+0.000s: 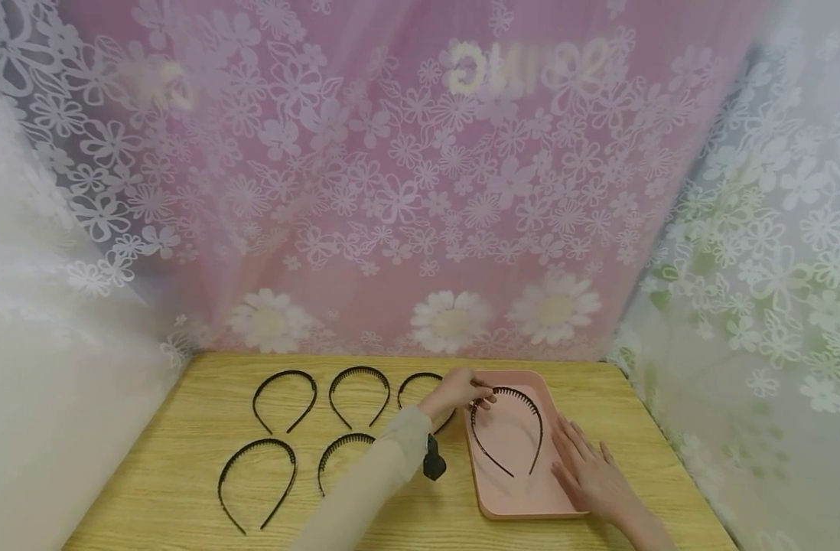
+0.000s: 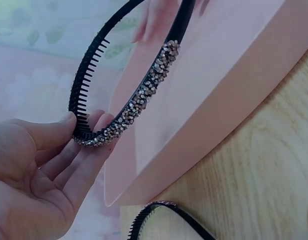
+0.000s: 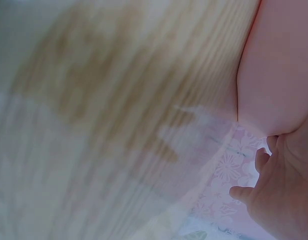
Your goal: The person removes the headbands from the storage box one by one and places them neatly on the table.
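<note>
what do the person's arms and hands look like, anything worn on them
The left arm wears a long, loose beige sleeve reaching the wrist, with a small black device strapped at the cuff. The left hand is bare, with no glove or ring visible. The right hand and its forearm are bare too; no sleeve shows in the head view.

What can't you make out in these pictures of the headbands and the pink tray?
- Third headband in the back row, head view: its right side is hidden behind the left hand.
- Front middle headband, head view: the sleeve covers its right arm.
- Right hand, right wrist view: cut off by the frame edge, and the table is blurred.
- Headband in the tray, left wrist view: its far end runs off the top edge.
</note>
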The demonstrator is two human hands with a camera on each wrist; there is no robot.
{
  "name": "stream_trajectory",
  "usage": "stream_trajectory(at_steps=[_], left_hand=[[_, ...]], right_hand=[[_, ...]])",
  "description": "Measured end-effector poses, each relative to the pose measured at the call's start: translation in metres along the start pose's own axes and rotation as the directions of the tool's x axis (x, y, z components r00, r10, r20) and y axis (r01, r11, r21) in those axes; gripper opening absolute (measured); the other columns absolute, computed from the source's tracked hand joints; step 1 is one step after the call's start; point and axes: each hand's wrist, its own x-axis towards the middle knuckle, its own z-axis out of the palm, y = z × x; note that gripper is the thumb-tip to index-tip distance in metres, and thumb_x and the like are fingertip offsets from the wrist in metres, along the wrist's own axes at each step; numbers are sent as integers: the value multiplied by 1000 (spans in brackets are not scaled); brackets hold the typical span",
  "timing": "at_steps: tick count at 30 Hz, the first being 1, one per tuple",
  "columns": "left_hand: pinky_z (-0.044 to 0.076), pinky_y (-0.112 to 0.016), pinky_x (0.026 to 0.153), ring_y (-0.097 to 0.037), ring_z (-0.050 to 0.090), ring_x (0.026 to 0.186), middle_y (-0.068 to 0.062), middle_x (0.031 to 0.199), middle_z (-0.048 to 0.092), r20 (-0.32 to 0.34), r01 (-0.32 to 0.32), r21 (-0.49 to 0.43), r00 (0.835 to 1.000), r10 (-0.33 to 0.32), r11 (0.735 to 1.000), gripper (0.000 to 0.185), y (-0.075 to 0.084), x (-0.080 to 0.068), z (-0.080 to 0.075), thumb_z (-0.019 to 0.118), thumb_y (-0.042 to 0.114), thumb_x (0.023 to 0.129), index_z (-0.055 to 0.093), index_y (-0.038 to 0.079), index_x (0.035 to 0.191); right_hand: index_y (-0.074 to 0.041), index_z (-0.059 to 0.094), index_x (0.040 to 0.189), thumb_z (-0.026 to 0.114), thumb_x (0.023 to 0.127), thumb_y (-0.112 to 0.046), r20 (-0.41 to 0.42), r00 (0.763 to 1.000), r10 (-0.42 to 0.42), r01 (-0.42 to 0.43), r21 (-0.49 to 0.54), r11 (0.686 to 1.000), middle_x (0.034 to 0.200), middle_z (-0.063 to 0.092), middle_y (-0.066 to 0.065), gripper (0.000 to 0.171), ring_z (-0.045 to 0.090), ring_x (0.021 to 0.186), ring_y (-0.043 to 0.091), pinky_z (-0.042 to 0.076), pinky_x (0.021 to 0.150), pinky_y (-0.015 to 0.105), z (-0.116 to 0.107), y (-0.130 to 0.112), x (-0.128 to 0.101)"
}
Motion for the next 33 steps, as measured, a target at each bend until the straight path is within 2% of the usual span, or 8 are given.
stream_trajectory(at_steps=[3,10,14,20,26,28,33], left_hand=[[60,-32,68,-36,72,100,-15,106,76,-5,4,-20,1000,-4,1000,27,1,-2,-3,59,12,104,69,-2,124],[60,-40,74,-36,73,98,-15,106,76,-6,11,-12,1000,-11,1000,27,-2,-3,-9,61,14,103,70,-1,123],[60,-42,77,-36,72,99,-15,106,76,-3,4,-1,1000,-4,1000,27,0,-9,-15,62,14,102,71,-1,123],[61,-41,77,-33,73,95,-19,108,75,-9,7,-42,1000,-7,999,25,4,-20,-25,62,12,102,71,-2,121],[59,-48,81,-41,70,102,-17,108,75,-10,13,-38,1000,-13,999,25,-3,-26,-37,60,13,103,71,-1,122],[59,-50,82,-41,70,102,-16,106,75,-14,13,-28,1000,-14,1000,25,-7,-27,-41,61,14,103,72,1,121],[59,-51,83,-30,73,92,-16,107,75,-26,10,7,1000,-9,1000,26,-12,-32,-52,62,16,103,72,3,123]], right_hand=[[-7,47,152,63,101,-34,20,1000,10,-10,-4,1000,163,35,9,61,31,150,29,32,101,76,-4,-4,1],[-6,47,152,61,102,-35,75,996,44,-43,-8,999,162,35,12,60,33,148,36,29,106,75,-6,-6,3],[-6,49,151,61,102,-36,67,997,41,-40,-18,999,161,36,13,59,33,148,36,30,105,75,-5,-6,3],[-6,49,151,63,101,-34,23,1000,12,-11,-9,1000,162,35,10,59,28,152,29,32,103,76,-3,-3,2],[-6,48,151,62,101,-36,31,999,17,-17,-4,1000,163,34,10,60,31,150,33,30,104,76,-4,-3,2],[-7,47,152,62,101,-35,28,1000,11,-11,2,1000,164,32,9,60,28,151,31,31,103,76,-5,-3,2],[-6,46,153,62,101,-35,42,999,14,-15,12,1000,164,32,9,60,27,152,30,30,104,76,-5,-4,3]])
